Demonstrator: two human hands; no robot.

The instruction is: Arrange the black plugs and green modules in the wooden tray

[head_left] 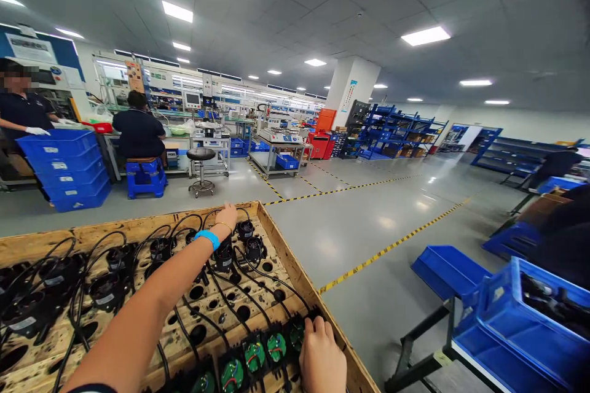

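Observation:
A wooden crate (302,270) with a perforated board holds several black round motors with black cables (106,282). My left hand (227,217) reaches to the far end of the crate, fingers curled down over a black motor (244,230) there; a blue band is on that wrist. My right hand (321,353) rests at the near right corner, fingers bent onto a row of motors with green circuit boards (276,347). Whether either hand has a firm grip is hidden.
Blue bins (520,313) sit on a rack to the right, one (449,270) on the floor. Yellow-black floor tape (391,245) runs past the crate. Stacked blue crates (64,166), a black stool (201,169) and two people at benches lie beyond.

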